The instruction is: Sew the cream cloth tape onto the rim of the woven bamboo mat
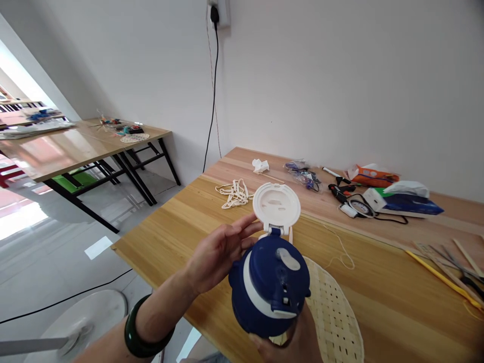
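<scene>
A dark blue water bottle (pixel 264 282) with a white band is tilted toward me, seen from above. Its round white flip lid (pixel 277 205) stands open on the hinge, showing the inside. My right hand (pixel 293 338) is wrapped around the bottle from below, its fingers partly hidden. From the left, my left hand (pixel 223 252) reaches to the hinge side with fingers stretched out behind the lid and against the bottle; the fingertips are hidden. A dark green bangle (pixel 138 327) circles my left wrist. Under the bottle, a woven bamboo mat (pixel 336 307) lies on the wooden table (pixel 181 222).
Beyond the lid lie a tangled white cord (pixel 236 194) and crumpled tissue (pixel 260 165). Toward the wall are a plastic bag (pixel 304 174), a glue gun (pixel 342 189) and a tissue pack (pixel 408 199). A yellow stick (pixel 442 277) and scissors (pixel 463 275) lie right. Another table (pixel 56 151) stands left.
</scene>
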`<state>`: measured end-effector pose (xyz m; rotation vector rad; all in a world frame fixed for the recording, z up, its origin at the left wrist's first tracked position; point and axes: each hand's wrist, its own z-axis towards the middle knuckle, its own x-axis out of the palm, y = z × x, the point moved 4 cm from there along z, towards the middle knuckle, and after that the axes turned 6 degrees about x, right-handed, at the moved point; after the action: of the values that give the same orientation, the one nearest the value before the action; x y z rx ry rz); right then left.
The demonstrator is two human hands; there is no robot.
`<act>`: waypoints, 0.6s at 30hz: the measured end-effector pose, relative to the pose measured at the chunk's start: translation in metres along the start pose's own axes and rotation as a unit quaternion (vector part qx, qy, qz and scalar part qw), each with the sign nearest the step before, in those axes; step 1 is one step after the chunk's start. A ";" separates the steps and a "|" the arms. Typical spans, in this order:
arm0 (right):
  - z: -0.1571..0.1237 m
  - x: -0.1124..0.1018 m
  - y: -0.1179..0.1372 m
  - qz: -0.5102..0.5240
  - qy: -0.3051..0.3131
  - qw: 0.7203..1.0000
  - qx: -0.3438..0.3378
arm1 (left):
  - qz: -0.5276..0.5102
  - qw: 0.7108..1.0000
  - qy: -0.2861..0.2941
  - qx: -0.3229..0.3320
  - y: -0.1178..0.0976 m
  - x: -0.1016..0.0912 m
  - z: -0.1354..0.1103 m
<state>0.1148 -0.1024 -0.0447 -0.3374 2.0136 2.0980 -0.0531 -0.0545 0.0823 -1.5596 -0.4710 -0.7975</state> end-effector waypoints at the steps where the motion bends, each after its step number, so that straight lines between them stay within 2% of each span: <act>1: 0.002 0.001 0.004 0.006 0.020 1.000 -0.009 | -0.011 1.000 0.007 0.006 -0.001 0.000 0.000; 4: 0.007 0.004 0.016 0.025 0.097 0.994 -0.034 | -0.034 0.999 0.030 0.026 -0.006 0.005 -0.001; 6: 0.009 0.006 0.020 0.042 0.132 0.990 -0.021 | -0.031 0.998 0.041 0.029 -0.010 0.007 -0.002; 9: 0.010 0.009 0.018 0.084 0.147 0.985 0.016 | 0.006 0.998 0.051 0.035 -0.015 0.008 -0.002; 12: 0.012 0.015 0.020 0.104 0.173 0.979 0.032 | 0.032 0.997 0.034 0.054 -0.018 0.007 -0.003; 15: 0.013 0.020 0.035 0.106 0.209 0.972 0.018 | 0.052 0.995 0.009 0.088 -0.019 0.006 -0.008; 18: 0.002 0.014 0.058 0.124 0.219 0.968 -0.004 | 0.075 0.991 0.011 0.114 -0.020 0.008 -0.020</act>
<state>0.0834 -0.1032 0.0063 -0.6292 2.4005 2.3446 -0.0659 -0.0722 0.1014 -1.3549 -0.4081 -0.6229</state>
